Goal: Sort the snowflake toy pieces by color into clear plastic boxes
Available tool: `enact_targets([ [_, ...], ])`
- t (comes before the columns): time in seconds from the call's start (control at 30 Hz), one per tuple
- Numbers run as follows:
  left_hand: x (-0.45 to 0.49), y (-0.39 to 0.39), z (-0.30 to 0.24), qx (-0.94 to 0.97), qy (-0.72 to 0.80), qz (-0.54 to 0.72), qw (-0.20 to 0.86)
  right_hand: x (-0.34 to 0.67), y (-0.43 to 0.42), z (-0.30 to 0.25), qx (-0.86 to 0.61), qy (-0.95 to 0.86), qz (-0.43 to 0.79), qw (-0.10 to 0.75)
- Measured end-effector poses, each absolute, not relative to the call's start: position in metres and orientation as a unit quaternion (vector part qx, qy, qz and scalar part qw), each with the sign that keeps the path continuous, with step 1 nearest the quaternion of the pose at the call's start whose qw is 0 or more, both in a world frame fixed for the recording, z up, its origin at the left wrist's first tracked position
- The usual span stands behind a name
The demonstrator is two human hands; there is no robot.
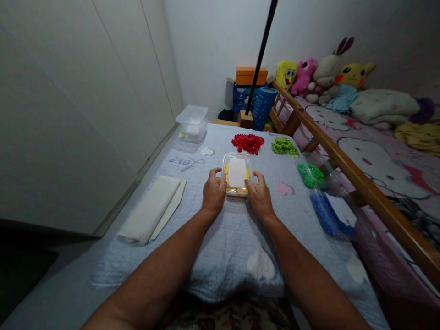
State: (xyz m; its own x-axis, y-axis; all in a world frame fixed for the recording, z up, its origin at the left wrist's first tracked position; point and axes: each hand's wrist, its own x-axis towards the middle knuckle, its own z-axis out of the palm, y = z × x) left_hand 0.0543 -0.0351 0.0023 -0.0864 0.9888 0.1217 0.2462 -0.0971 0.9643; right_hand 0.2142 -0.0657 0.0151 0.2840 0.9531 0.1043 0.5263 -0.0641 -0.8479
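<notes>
Between my two hands is a clear plastic container (pixel 236 192) with small yellow pieces (pixel 227 172) inside and a white card (pixel 237 172) over them. My left hand (pixel 215 190) grips its left side, thumb toward the near corner. On the opposite side my right hand (pixel 260 195) holds it, with the thumb at the front right. Beyond the container lies a pile of red pieces (pixel 248 143), and to its right a pile of light green pieces (pixel 284 146). What the small pieces are, I cannot make out.
At right stand clear containers of green pieces (pixel 310 175) and blue pieces (pixel 328 215). Folded cream paper or cloth (pixel 153 208) lies at left. Stacked empty tubs (pixel 193 120) sit at the far left corner. A wooden bed rail (pixel 364 183) runs along the right; a black pole (pixel 261 55) rises behind.
</notes>
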Motion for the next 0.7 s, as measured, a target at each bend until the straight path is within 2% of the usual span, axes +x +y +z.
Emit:
enact_targets([
  [0.7, 0.056, -0.033, 0.001, 0.536, 0.543, 0.506, 0.402, 0.215, -0.060, -0.001, -0.649, -0.510, 0.323, 0.464],
])
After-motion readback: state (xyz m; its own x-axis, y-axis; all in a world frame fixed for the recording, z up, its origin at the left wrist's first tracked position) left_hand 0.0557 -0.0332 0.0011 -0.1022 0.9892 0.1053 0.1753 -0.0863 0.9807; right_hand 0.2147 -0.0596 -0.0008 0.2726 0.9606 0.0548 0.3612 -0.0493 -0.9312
